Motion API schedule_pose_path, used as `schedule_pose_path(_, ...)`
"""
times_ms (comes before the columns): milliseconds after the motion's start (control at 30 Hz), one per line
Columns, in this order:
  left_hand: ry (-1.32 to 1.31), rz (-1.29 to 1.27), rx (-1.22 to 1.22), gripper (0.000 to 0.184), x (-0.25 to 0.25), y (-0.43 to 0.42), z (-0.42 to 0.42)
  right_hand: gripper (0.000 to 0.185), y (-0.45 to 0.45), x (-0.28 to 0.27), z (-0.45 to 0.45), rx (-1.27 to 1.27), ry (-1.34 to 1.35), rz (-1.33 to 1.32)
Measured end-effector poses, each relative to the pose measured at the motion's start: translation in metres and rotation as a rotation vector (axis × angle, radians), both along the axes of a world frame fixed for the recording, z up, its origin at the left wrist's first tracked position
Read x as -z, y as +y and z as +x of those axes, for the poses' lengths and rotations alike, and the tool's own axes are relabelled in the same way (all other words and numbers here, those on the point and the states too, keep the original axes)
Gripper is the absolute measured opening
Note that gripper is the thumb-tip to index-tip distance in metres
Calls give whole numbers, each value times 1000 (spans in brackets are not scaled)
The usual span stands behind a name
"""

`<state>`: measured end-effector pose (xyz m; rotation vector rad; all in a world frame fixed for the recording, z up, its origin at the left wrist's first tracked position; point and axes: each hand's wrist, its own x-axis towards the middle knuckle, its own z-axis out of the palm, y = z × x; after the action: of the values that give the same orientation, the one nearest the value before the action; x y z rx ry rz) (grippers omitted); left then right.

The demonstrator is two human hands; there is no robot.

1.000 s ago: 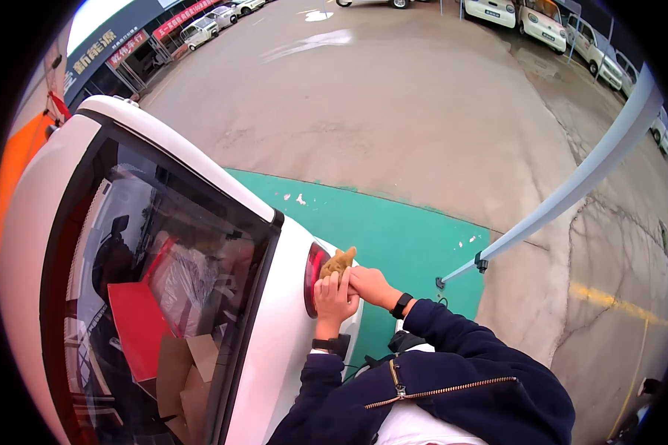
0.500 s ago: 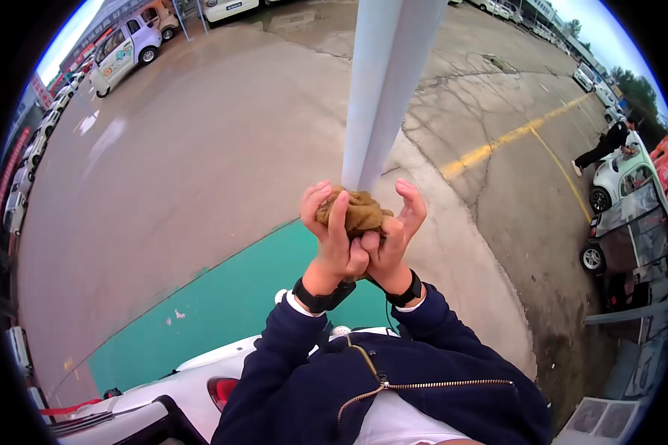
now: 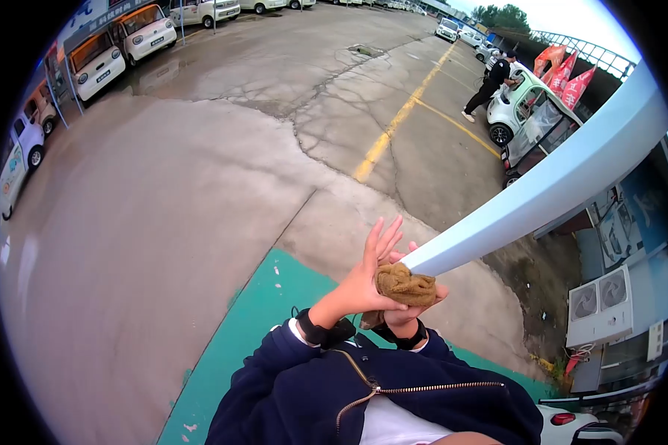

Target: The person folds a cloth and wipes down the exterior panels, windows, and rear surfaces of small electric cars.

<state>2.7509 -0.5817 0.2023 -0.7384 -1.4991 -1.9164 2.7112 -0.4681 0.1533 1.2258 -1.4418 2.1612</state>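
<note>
A bunched brown cloth (image 3: pixel 408 285) is pressed against a pale bluish-white post (image 3: pixel 527 200), where the post meets my hands. My left hand (image 3: pixel 365 284) holds the cloth from the left, fingers stretched up along it and thumb beneath. From the right and below, my right hand (image 3: pixel 416 314) cups the cloth, its fingers partly hidden behind cloth and post. A darker flap (image 3: pixel 371 320) hangs under the hands. Both wrists wear black bands.
A green painted strip (image 3: pixel 274 311) lies below me on wet concrete. Small vehicles (image 3: pixel 100 67) line the upper left. At right, a person (image 3: pixel 490 85) leans by a pale green car (image 3: pixel 513 111). An outdoor air-conditioner unit (image 3: pixel 601 304) stands lower right.
My view has turned right, and the post now slants to the upper right. My hands have shifted around the cloth: the left fingers are straighter, and the right hand sits lower, under it.
</note>
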Motion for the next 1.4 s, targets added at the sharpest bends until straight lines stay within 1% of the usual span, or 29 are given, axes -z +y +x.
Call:
schedule_pose_path(33, -242, -20, 163, 101, -1, -7, 2, 73, -5, -8, 3, 107, 48, -35)
schedule_pose_path(67, -243, -23, 177, 101, -1, -12, 0, 70, -6, -11, 9, 187, 32, -40)
schedule_pose_path(133, -380, -281, 287, 106, 1, -17, -6, 64, -7, -16, 20, 346, -8, -45)
schedule_pose_path(167, -377, -280, 303, 106, 2, -16, -7, 68, -5, -17, 23, 397, -39, -42)
schedule_pose_path(233, -372, -285, 292, 92, 3, -10, -9, 78, 0, -26, 29, 505, -127, 2)
schedule_pose_path(267, -369, -290, 324, 92, 5, -7, -10, 78, 2, -27, 32, 537, -128, 0)
schedule_pose_path(333, -339, -220, 266, 90, 9, -4, -5, 83, -1, -28, 42, 634, -159, 14)
schedule_pose_path(367, -342, -236, 305, 90, 10, -7, -2, 76, -6, -32, 43, 677, -168, 19)
schedule_pose_path(400, -348, -243, 303, 90, 8, -10, 1, 76, -10, -32, 48, 717, -180, 10)
schedule_pose_path(467, -339, -261, 322, 90, 4, -13, -1, 80, -17, -38, 48, 672, -156, -39)
schedule_pose_path(500, -344, -273, 305, 91, 5, -13, 0, 84, -15, -31, 48, 726, -167, -36)
schedule_pose_path(600, -337, -309, 292, 91, 3, -14, 0, 84, -7, -12, 46, 800, -151, -8)
schedule_pose_path(633, -334, -316, 259, 91, 2, -15, 0, 84, -8, -9, 47, 875, -153, -8)
schedule_pose_path(667, -326, -342, 303, 91, 3, -15, -1, 84, -7, -7, 48, 949, -158, -8)
schedule_pose_path(733, -388, -328, 308, 87, 7, -16, -4, 84, -14, -14, 49, 973, -128, 60)
schedule_pose_path(767, -369, -312, 319, 87, 8, -16, -6, 83, -16, -9, 46, 944, -143, -7)
schedule_pose_path(800, -366, -320, 356, 87, 10, -17, -6, 81, -29, -26, 52, 1007, -145, -25)
schedule_pose_path(900, -384, -307, 326, 85, 9, -15, -8, 79, -33, -27, 49, 1024, -133, -80)
schedule_pose_path(933, -380, -313, 355, 85, 10, -13, -7, 77, -34, -26, 49, 983, -139, -100)
schedule_pose_path(967, -394, -267, 338, 83, 12, -11, -7, 74, -34, -25, 49, 941, -146, -121)
schedule_pose_path(1000, -410, -224, 318, 80, 13, -11, -7, 74, -36, -27, 51, 966, -148, -126)
schedule_pose_path(1033, -417, -218, 344, 72, 9, -14, -5, 69, -38, -29, 53, 928, -163, -132)
schedule_pose_path(1100, -360, -268, 341, 71, 35, -15, -14, 65, -43, -31, 55, 912, -174, -163)
schedule_pose_path(1167, -274, -295, 366, 72, 42, -18, -17, 50, -45, -29, 53, 745, -77, -198)
schedule_pose_path(1200, -256, -323, 396, 72, 42, -20, -17, 37, -43, -25, 52, 764, -79, -159)
schedule_pose_path(1267, -222, -218, 387, 74, 48, -22, -19, 30, -43, -26, 53, 788, -162, -95)
schedule_pose_path(1333, -216, -209, 401, 73, 56, -24, -22, 35, -39, -33, 65, 915, -142, 115)
schedule_pose_path(1367, -223, -201, 383, 70, 60, -25, -21, 39, -40, -37, 73, 983, -125, 155)
schedule_pose_path(1400, -272, -176, 440, 65, 72, -27, -25, 41, -38, -39, 85, 970, -178, 207)
